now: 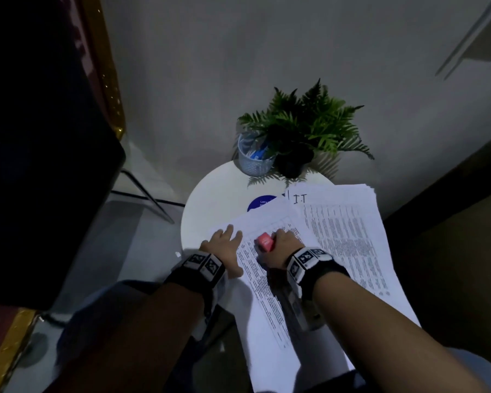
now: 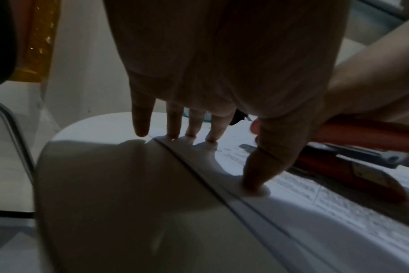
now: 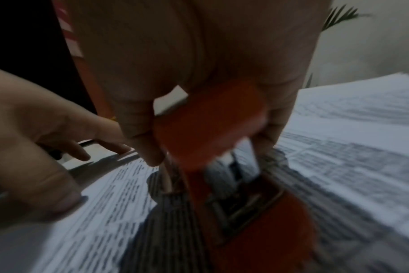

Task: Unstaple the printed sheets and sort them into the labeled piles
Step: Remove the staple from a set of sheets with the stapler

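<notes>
A set of printed sheets (image 1: 267, 293) lies slanted on the small round white table (image 1: 210, 199). My left hand (image 1: 226, 241) lies flat on the set's left edge, fingers straight, the thumb (image 2: 257, 177) pressing the paper. My right hand (image 1: 284, 241) grips a red stapler (image 1: 264, 241) that stands on the sheets right beside the left hand; in the right wrist view the stapler (image 3: 222, 147) shows its metal parts below my fingers. To the right lies a thicker pile of printed sheets (image 1: 349, 231) marked "I.T" at its top.
A mesh pen cup (image 1: 253, 157) and a potted fern (image 1: 304, 129) stand at the table's far edge by the wall. A blue round sticker (image 1: 260, 202) shows beside the papers. A dark chair (image 1: 40, 165) with metal legs stands to the left.
</notes>
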Demonstrator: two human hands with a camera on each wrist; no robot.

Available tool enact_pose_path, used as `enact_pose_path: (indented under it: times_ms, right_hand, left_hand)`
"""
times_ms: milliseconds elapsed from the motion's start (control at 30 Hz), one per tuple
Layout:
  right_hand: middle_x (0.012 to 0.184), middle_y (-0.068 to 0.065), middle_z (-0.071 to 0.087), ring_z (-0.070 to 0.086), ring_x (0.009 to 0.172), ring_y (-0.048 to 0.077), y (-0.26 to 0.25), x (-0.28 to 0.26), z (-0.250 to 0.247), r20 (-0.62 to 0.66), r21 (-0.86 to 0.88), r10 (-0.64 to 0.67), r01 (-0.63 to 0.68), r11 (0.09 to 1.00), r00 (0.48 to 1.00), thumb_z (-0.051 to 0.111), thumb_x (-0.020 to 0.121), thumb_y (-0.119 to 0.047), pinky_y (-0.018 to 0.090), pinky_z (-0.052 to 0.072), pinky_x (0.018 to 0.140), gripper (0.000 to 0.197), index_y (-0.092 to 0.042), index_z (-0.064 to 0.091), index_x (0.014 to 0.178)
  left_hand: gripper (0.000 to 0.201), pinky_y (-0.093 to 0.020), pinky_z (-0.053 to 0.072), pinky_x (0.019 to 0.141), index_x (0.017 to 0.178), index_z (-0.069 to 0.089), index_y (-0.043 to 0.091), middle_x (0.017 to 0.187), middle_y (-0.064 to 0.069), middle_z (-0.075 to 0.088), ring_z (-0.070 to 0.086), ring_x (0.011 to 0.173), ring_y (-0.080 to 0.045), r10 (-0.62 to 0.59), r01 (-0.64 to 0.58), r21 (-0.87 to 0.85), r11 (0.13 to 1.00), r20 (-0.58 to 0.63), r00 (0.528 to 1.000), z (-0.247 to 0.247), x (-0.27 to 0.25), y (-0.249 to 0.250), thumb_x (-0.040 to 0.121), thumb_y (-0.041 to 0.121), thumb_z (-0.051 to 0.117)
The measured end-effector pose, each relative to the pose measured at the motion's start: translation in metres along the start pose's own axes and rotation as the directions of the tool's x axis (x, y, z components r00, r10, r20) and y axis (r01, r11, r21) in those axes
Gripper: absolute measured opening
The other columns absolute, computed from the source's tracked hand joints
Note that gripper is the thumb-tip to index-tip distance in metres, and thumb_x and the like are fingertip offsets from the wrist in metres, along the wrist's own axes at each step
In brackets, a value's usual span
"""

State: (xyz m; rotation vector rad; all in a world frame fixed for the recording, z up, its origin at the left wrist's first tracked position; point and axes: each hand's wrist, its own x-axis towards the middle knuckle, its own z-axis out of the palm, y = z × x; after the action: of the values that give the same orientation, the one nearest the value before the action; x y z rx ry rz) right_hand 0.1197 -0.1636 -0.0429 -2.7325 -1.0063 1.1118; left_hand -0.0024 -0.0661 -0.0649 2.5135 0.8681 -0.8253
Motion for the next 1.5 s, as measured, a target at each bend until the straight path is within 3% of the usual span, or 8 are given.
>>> enact_pose_path:
  times_ms: [100,200,300,700,867,1000,1233,1500]
  right_hand:
    - [0.135,0.017,0.041,0.048,0.121,0.032,-0.010,0.007,0.005,-0.049,-0.044,-0.078,0.076,0.996,0.996,0.055,0.087,-0.049,0.038,0.042,0.099,0.068,-0.005,0.032,0.134]
    - [0.122,0.019,0.053,0.057,0.107,0.033,-0.012,0.012,0.013,-0.059,-0.067,-0.121,0.117,0.991,0.991,0.041,0.095,-0.043,0.041,0.047,0.089,0.049,-0.008,0.032,0.127]
    - [0.115,0.020,0.056,0.060,0.100,0.034,-0.015,0.018,0.020,-0.083,-0.042,-0.126,0.123,0.992,0.989,0.035,0.096,-0.047,0.040,0.048,0.082,0.048,-0.010,0.031,0.126]
    - [0.109,0.018,0.059,0.061,0.095,0.035,-0.028,0.034,0.017,-0.088,-0.062,-0.151,0.146,0.987,0.985,0.039,0.093,-0.053,0.041,0.051,0.081,0.051,-0.015,0.031,0.126]
    - [0.108,0.018,0.059,0.060,0.095,0.033,-0.032,0.040,0.018,-0.092,-0.007,-0.140,0.140,0.990,0.986,0.040,0.095,-0.048,0.034,0.043,0.072,0.045,-0.014,0.031,0.124]
    - [0.107,0.017,0.060,0.060,0.095,0.033,-0.032,0.044,0.017,-0.087,0.011,-0.153,0.154,0.988,0.984,0.040,0.094,-0.049,0.036,0.044,0.075,0.046,-0.016,0.031,0.125]
    - [0.106,0.017,0.064,0.061,0.098,0.033,-0.033,0.044,0.009,-0.080,0.029,-0.160,0.163,0.986,0.984,0.044,0.096,-0.038,0.031,0.038,0.069,0.044,-0.008,0.033,0.126]
    - [0.112,0.017,0.061,0.058,0.104,0.035,-0.031,0.043,-0.002,-0.020,0.051,-0.163,0.164,0.985,0.986,0.047,0.095,-0.038,0.034,0.041,0.081,0.045,-0.006,0.036,0.125]
  left_hand:
    - [0.093,-0.040,0.025,0.113,0.151,0.004,0.025,0.159,-0.001,-0.004,0.008,0.145,-0.023,0.018,-0.018,0.017,1.000,-0.042,0.999,-0.003,0.001,0.000,0.081,0.040,0.064]
    - [0.091,-0.035,0.024,0.114,0.150,0.013,0.026,0.160,0.000,0.000,0.013,0.144,-0.021,0.064,-0.066,-0.018,0.998,-0.086,0.994,-0.004,0.001,-0.009,0.079,0.039,0.068]
    - [0.092,-0.036,0.023,0.115,0.150,0.013,0.027,0.160,0.001,0.000,0.011,0.144,-0.021,0.080,-0.083,-0.041,0.996,-0.078,0.994,-0.002,0.002,-0.014,0.078,0.043,0.069]
    - [0.093,-0.043,0.032,0.110,0.150,0.014,0.028,0.159,-0.001,0.003,0.017,0.142,-0.025,0.108,-0.106,0.023,0.994,-0.116,0.987,0.003,0.002,-0.016,0.078,0.049,0.069]
    - [0.094,-0.041,0.035,0.107,0.150,0.016,0.024,0.158,-0.005,0.006,0.023,0.139,-0.029,0.131,-0.121,0.084,0.989,-0.125,0.983,0.004,0.004,-0.015,0.077,0.051,0.069]
    - [0.094,-0.041,0.035,0.107,0.149,0.015,0.023,0.158,-0.007,0.006,0.024,0.138,-0.030,0.126,-0.116,0.102,0.988,-0.100,0.987,0.004,0.006,-0.015,0.078,0.050,0.069]
    - [0.091,-0.040,0.037,0.106,0.149,0.015,0.020,0.158,-0.009,0.007,0.028,0.136,-0.030,0.129,-0.116,0.125,0.985,-0.098,0.987,0.002,0.005,-0.011,0.080,0.046,0.068]
    - [0.094,-0.042,0.035,0.107,0.150,0.013,0.022,0.158,-0.006,0.004,0.023,0.139,-0.029,0.114,-0.104,0.115,0.988,-0.090,0.989,0.002,0.007,-0.012,0.079,0.047,0.069]
